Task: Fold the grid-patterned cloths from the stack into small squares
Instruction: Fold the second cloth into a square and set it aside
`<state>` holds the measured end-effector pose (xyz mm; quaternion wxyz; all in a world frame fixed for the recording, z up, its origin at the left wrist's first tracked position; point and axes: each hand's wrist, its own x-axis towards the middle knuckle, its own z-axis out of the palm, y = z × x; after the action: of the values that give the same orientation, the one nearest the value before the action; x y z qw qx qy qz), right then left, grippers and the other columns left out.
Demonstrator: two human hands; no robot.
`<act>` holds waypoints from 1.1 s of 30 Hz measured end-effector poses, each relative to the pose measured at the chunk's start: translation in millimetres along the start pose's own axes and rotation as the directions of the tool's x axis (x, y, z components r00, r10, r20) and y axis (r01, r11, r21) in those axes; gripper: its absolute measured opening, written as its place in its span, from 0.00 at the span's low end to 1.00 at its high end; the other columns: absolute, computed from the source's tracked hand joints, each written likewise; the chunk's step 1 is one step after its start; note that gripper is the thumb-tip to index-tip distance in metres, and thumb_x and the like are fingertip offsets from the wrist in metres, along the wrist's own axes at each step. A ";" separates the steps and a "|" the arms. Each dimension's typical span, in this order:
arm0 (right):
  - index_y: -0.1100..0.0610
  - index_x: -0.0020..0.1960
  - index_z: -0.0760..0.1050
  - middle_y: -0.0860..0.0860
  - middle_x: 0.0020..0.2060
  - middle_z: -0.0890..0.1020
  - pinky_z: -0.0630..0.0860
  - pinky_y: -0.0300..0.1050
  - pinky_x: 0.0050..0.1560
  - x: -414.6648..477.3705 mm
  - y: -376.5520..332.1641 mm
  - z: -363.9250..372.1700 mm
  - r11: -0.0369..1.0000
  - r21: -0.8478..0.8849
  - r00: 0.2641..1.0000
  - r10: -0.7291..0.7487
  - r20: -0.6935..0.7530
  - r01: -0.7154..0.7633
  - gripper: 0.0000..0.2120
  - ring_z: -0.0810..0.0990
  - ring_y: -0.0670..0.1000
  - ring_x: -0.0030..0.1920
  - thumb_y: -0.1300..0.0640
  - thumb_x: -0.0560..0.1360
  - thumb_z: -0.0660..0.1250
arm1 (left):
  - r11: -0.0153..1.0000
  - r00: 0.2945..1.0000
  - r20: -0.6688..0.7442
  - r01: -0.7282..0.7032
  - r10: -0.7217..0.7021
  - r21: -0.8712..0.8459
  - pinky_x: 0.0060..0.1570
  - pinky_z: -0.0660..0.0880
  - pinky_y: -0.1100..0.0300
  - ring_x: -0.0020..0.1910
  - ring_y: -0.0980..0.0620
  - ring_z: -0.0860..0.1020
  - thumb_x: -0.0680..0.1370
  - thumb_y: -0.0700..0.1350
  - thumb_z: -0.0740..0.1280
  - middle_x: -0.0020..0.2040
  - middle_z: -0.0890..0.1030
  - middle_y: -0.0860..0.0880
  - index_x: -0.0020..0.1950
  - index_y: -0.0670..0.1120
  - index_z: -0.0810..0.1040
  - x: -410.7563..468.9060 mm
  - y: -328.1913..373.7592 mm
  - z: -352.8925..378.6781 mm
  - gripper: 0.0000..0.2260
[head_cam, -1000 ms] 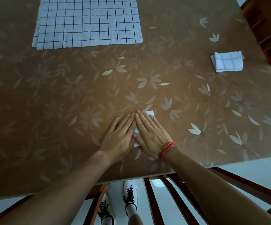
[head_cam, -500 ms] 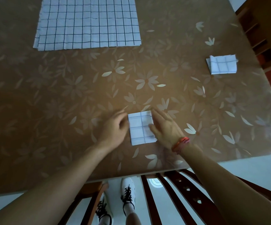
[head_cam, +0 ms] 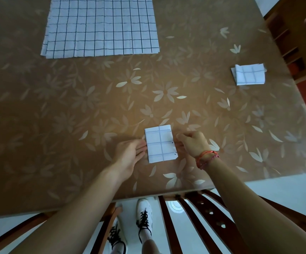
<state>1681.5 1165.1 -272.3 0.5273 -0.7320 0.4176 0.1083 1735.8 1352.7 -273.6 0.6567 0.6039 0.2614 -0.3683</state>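
A small folded grid-patterned cloth (head_cam: 160, 143) lies flat near the table's front edge. My left hand (head_cam: 130, 154) rests beside it with its fingertips touching the cloth's left edge, fingers extended. My right hand (head_cam: 192, 143), with red strings at the wrist, is curled at the cloth's right edge, fingertips pinching that edge. A stack of unfolded grid cloths (head_cam: 101, 26) lies at the far side of the table. One folded cloth square (head_cam: 248, 74) sits at the far right.
The table (head_cam: 57, 107) has a brown flower-patterned cover. A dark wooden chair (head_cam: 194, 217) stands under the front edge, with my white shoes (head_cam: 143, 217) on the pale floor. A wooden shelf unit (head_cam: 295, 33) stands beyond the right edge.
Both hands lay pressed flat together on the folded cloth; they have parted to its left and right edges, uncovering it. My right hand has curled onto the right edge.
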 end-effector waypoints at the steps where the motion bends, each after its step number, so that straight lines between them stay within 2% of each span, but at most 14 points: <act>1: 0.65 0.41 0.81 0.58 0.36 0.83 0.81 0.53 0.48 -0.3 -0.9 0.8 1.000 0.004 1.000 0.002 -0.003 -0.002 0.11 0.81 0.54 0.37 0.60 0.74 0.64 | 1.000 1.000 -0.001 0.005 -0.005 -0.014 0.60 0.75 0.54 0.55 0.47 0.80 0.79 0.38 0.64 0.55 0.82 0.41 0.60 0.35 0.76 0.4 -1.0 -0.5 0.12; 5: 0.67 0.42 0.81 0.64 0.38 0.82 0.81 0.54 0.47 -4.2 -2.7 3.4 0.999 0.035 1.000 -0.012 -0.005 0.012 0.11 0.79 0.55 0.37 0.61 0.74 0.63 | 1.000 1.000 0.003 0.003 -0.003 -0.020 0.59 0.75 0.55 0.55 0.47 0.81 0.79 0.38 0.64 0.55 0.82 0.42 0.60 0.35 0.77 1.4 -2.4 -1.0 0.12; 8: 0.61 0.38 0.82 0.61 0.41 0.85 0.82 0.55 0.48 -7.0 0.8 4.9 0.999 0.048 1.000 0.002 -0.010 -0.001 0.10 0.83 0.58 0.40 0.61 0.74 0.64 | 1.000 1.000 0.007 -0.018 0.018 -0.006 0.56 0.76 0.56 0.55 0.48 0.81 0.79 0.39 0.64 0.54 0.83 0.42 0.60 0.35 0.77 1.3 -1.8 0.2 0.12; 10: 0.61 0.39 0.82 0.60 0.41 0.85 0.82 0.56 0.49 -7.3 2.5 4.9 0.999 0.045 1.000 0.006 -0.011 -0.006 0.10 0.84 0.60 0.43 0.60 0.74 0.64 | 1.000 1.000 0.012 -0.023 0.023 0.002 0.53 0.76 0.57 0.54 0.48 0.81 0.79 0.39 0.64 0.53 0.83 0.43 0.60 0.35 0.77 0.5 -2.1 -0.3 0.12; 14: 0.64 0.41 0.82 0.64 0.43 0.83 0.81 0.58 0.49 -7.4 0.4 4.0 0.998 0.064 1.000 -0.004 -0.013 0.005 0.10 0.81 0.58 0.39 0.61 0.74 0.63 | 1.000 1.000 0.016 -0.024 0.024 0.001 0.48 0.77 0.59 0.53 0.48 0.82 0.79 0.39 0.64 0.53 0.83 0.42 0.58 0.35 0.78 -1.0 -3.8 -2.9 0.11; 19: 0.60 0.41 0.82 0.63 0.44 0.84 0.82 0.53 0.47 -12.2 -0.4 3.9 0.997 0.079 1.000 0.009 0.016 -0.010 0.10 0.82 0.58 0.41 0.61 0.75 0.63 | 0.999 0.999 0.015 -0.034 0.034 0.006 0.48 0.77 0.59 0.54 0.48 0.82 0.79 0.39 0.64 0.53 0.83 0.42 0.59 0.35 0.78 -0.7 -3.1 -2.0 0.11; 22: 0.56 0.41 0.82 0.63 0.45 0.84 0.82 0.54 0.48 -14.3 1.9 4.6 0.994 0.103 1.000 0.020 0.022 -0.022 0.10 0.83 0.62 0.46 0.61 0.75 0.63 | 0.999 0.999 0.019 -0.039 0.039 0.005 0.46 0.77 0.60 0.53 0.49 0.82 0.79 0.39 0.65 0.53 0.83 0.43 0.59 0.35 0.78 -1.8 -3.0 -2.1 0.11; 29: 0.60 0.43 0.83 0.62 0.43 0.84 0.81 0.57 0.49 -11.7 2.7 5.0 0.996 0.081 0.999 0.024 0.023 -0.026 0.09 0.83 0.62 0.47 0.60 0.74 0.64 | 0.999 0.999 0.024 -0.043 0.043 0.009 0.45 0.77 0.61 0.53 0.49 0.82 0.79 0.38 0.64 0.53 0.83 0.42 0.57 0.36 0.78 -1.7 -3.8 -4.3 0.09; 33: 0.53 0.40 0.82 0.60 0.44 0.84 0.82 0.55 0.49 -14.9 -0.2 5.8 0.997 0.075 1.000 0.004 0.015 -0.005 0.10 0.83 0.61 0.47 0.60 0.75 0.63 | 0.999 0.999 0.029 -0.044 0.043 0.023 0.45 0.77 0.60 0.53 0.48 0.81 0.79 0.38 0.64 0.53 0.82 0.42 0.57 0.35 0.78 -0.9 -3.3 -4.7 0.10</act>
<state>1673.9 1177.5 -265.7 0.5575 -0.7098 0.4191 0.0991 1733.1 1357.5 -275.5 0.6610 0.6120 0.2343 -0.3656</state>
